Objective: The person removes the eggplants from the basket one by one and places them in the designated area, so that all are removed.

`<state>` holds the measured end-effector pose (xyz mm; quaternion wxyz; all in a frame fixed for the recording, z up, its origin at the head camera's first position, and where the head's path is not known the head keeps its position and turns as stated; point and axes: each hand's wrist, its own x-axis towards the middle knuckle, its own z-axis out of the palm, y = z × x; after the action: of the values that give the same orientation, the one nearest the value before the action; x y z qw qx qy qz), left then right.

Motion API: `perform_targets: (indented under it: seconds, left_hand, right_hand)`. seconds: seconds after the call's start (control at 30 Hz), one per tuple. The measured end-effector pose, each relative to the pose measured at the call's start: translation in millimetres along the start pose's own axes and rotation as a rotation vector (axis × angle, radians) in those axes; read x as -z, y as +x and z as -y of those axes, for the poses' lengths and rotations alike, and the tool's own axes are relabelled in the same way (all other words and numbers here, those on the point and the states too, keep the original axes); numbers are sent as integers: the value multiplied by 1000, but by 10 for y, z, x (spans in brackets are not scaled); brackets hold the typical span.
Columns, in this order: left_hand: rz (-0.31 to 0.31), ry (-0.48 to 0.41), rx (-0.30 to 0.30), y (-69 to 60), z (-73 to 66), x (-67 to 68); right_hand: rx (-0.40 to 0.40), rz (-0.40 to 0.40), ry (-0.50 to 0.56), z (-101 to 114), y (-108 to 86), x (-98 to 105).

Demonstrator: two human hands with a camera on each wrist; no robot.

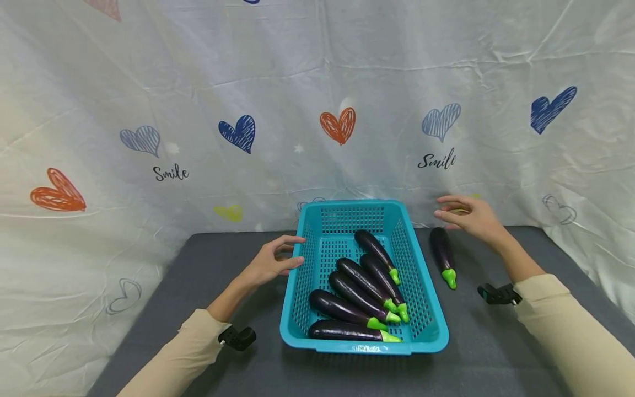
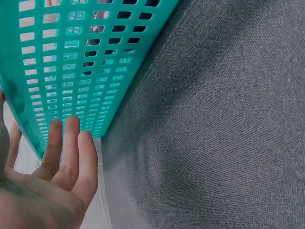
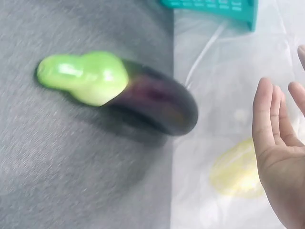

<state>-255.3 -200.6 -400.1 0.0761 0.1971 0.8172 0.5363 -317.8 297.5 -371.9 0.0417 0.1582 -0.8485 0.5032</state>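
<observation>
A turquoise plastic basket [image 1: 430, 300] with perforated walls holds several dark purple eggplants [image 1: 347, 307] with green stems, mostly in its near half. My left hand [image 1: 270, 262] is at the basket's left rim; seen from the left wrist, its fingers [image 2: 71, 152] extend loosely along the outer wall, and I cannot tell whether they touch it. Right of the basket, a single eggplant [image 1: 441, 251] lies on the dark cloth, its stem toward me. Just above its far end hovers my right hand [image 1: 471, 220], fingers extended, holding nothing; the right wrist view shows them apart from this eggplant [image 3: 157, 100].
Dark grey cloth [image 1: 238, 248] covers the table. Directly behind its far edge hangs a white curtain [image 1: 278, 187] printed with hearts and the word "Smile". Each wrist wears a small black device, one of them on the left [image 1: 238, 337].
</observation>
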Motion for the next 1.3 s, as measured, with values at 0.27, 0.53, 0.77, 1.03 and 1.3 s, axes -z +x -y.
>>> perform_targets:
  seconds: [0.27, 0.53, 0.77, 1.03, 1.3]
  left_hand:
    - [2, -7, -9, 6, 10, 9]
    - [4, -14, -11, 12, 14, 11]
    - [3, -18, -12, -1, 11, 2]
    - [1, -20, -8, -1, 7, -1]
    - [-1, -16, 0, -1, 1, 0]
  right_hand:
    - [2, 9, 15, 227, 102, -74]
    - [54, 34, 54, 422, 197, -168]
    - [88, 49, 103, 592, 293, -300]
    - [123, 92, 195, 765, 421, -466]
    - [160, 159, 243, 883, 529, -639]
